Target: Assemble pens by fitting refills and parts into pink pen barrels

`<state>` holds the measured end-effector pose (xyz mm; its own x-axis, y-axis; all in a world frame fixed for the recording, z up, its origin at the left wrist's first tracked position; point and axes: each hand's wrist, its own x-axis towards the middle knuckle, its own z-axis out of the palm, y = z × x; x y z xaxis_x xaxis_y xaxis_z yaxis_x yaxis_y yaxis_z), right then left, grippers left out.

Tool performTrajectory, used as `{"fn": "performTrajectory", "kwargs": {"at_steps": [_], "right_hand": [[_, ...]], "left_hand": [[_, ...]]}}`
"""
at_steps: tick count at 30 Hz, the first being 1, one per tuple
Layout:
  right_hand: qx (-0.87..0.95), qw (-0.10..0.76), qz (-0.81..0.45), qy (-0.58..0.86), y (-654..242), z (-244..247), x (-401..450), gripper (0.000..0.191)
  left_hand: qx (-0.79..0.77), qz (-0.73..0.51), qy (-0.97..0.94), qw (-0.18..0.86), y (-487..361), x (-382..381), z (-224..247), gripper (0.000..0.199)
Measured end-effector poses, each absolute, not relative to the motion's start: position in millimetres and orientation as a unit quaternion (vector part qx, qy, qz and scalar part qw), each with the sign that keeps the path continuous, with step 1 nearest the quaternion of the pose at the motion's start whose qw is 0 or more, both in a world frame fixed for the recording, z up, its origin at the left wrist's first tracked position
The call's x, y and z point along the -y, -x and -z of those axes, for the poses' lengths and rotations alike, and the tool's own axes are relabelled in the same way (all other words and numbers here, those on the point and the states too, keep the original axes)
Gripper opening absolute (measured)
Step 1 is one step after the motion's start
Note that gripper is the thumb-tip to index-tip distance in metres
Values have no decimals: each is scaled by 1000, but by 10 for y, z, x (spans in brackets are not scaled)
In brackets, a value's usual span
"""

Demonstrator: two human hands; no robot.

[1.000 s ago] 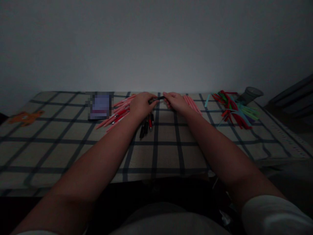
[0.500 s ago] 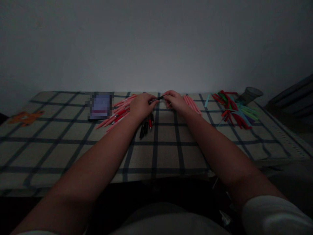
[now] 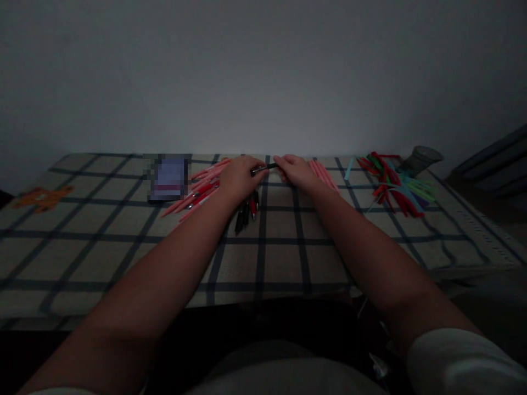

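Between my two hands a dark pen (image 3: 269, 166) is held nearly level above the far part of the table. My left hand (image 3: 241, 176) pinches its left end, and my right hand (image 3: 293, 169) has its fingertips closed on the right end. Several pink and red pens (image 3: 200, 192) lie fanned out beside my left hand, partly hidden by it. Just below that hand is a small group of black and red pens (image 3: 247, 213). Another row of pink pens (image 3: 324, 174) lies to the right of my right hand.
A checked cloth (image 3: 280, 263) covers the table. A blurred-out flat object (image 3: 168, 178) and an orange cut-out shape (image 3: 43, 198) lie at left. Colourful strips (image 3: 395, 189) and a tipped mesh cup (image 3: 420, 159) are at right, by the wall.
The fingers of my right hand have shifted slightly on the pen's right end, and the pen has moved a little. Everything else is where it was.
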<state>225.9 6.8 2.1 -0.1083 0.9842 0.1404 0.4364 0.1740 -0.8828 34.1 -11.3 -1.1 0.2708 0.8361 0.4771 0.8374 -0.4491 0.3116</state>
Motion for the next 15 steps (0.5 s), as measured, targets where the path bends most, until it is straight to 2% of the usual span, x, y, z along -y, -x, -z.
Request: {"fn": "performTrajectory", "kwargs": {"at_steps": [9, 15], "right_hand": [[631, 438, -400, 500, -2207, -9, -87, 14], [614, 445, -435, 485, -2189, -4, -104, 16]], "left_hand": [[552, 289, 782, -7, -351, 121, 1, 30], [545, 283, 789, -5, -354, 132, -5, 31]]}}
